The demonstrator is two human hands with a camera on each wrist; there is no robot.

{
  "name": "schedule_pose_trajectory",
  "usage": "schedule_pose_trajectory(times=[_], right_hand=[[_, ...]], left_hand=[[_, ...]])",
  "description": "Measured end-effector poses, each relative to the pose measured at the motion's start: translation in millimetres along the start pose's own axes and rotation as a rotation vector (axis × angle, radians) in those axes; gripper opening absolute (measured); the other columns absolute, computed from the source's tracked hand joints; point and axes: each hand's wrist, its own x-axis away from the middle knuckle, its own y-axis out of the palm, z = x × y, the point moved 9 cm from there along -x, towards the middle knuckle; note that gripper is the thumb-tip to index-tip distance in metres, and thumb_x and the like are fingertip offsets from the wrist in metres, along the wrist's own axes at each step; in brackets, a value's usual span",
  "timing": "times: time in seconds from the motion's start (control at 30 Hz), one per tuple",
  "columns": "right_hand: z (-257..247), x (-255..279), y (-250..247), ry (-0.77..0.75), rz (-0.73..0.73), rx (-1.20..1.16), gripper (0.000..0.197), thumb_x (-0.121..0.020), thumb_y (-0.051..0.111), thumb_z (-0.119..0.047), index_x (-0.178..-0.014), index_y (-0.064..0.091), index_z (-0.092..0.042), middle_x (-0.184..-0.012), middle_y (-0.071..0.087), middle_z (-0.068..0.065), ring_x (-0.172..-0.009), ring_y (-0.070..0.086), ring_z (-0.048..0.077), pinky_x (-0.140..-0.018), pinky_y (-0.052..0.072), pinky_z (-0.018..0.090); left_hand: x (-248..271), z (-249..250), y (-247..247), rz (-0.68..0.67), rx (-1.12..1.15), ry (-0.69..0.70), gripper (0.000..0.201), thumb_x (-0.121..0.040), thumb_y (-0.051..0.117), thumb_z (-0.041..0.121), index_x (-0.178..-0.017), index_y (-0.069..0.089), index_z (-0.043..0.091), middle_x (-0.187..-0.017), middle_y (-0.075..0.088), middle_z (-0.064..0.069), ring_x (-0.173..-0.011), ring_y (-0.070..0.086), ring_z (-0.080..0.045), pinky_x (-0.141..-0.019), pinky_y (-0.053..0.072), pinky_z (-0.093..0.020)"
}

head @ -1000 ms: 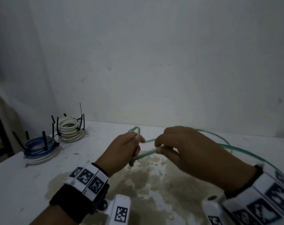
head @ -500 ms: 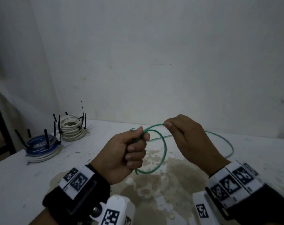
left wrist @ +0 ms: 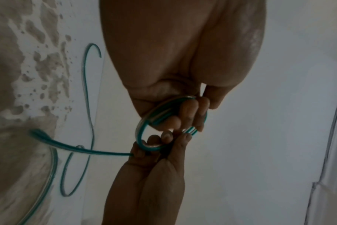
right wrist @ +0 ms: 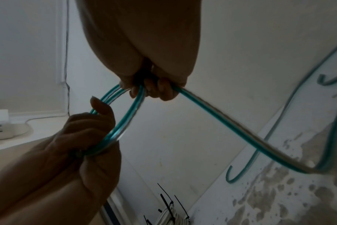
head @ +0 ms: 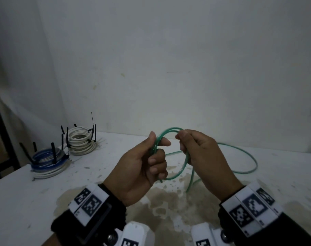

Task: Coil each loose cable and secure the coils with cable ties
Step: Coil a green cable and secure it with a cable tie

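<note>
Gripping a small coil of the green cable (head: 176, 172) above the table (head: 284, 176), the left hand (head: 140, 167) is curling its fingers round the gathered loops with the thumb pressing on top; the right hand (head: 202, 157) is pinching the far side of the same loops between thumb and fingertips; the two hands are holding the coil between them, close together, over a brown stain (head: 170, 203) on the table; from the right hand the loose length of cable is running down to the tabletop, sweeping out to the right in a wide arc and curving back; in the left wrist view the left hand (left wrist: 175, 64) is closing round the ring of cable (left wrist: 142, 137) while the right hand (left wrist: 154, 167) is meeting it from below; in the right wrist view the right hand (right wrist: 144, 45) is clasping two strands of the cable (right wrist: 231, 129) and the left hand (right wrist: 83, 137) is clutching them lower down; at the far left of the table a white coil (head: 81, 140) and a blue coil (head: 48, 161) are sitting side by side, each bound with black ties (head: 53, 152) whose tails are sticking upward.
</note>
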Motion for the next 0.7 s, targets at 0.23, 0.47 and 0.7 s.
schedule_pose_trajectory(times=[0.23,0.47,0.7], right_hand=[[21,7,8,0.103,-0.069,-0.029,0.022,-0.092,0.052,-0.04,-0.1,0.058,-0.021,-0.068,0.063,-0.005,-0.05,0.05,0.009,-0.05,0.043,0.024],[58,30,16,0.062,-0.339,0.492,0.026,-0.094,0.053,-0.02,-0.108,0.035,-0.034,-0.079,0.061,-0.001,-0.072,0.062,0.013,-0.062,0.048,0.022],[16,25,11,-0.3,-0.348,0.747,0.034,-0.09,0.05,0.002,-0.116,0.061,-0.019,-0.102,0.059,0.004,-0.082,0.062,0.023,-0.073,0.054,0.041]], left_hand=[[-3,33,-3,0.095,0.055,0.199,0.029,-0.095,0.038,0.037,-0.077,0.049,0.016,-0.045,0.022,0.007,-0.032,0.018,-0.002,-0.033,0.016,-0.015],[6,105,-59,0.302,0.169,0.43,0.036,-0.101,0.028,0.031,-0.073,0.046,0.018,-0.046,0.028,0.009,-0.035,0.023,-0.004,-0.037,0.021,-0.016],[6,106,-110,0.434,0.16,0.452,0.033,-0.103,0.028,0.025,-0.072,0.041,0.019,-0.049,0.036,0.01,-0.042,0.036,-0.007,-0.048,0.039,-0.016]])
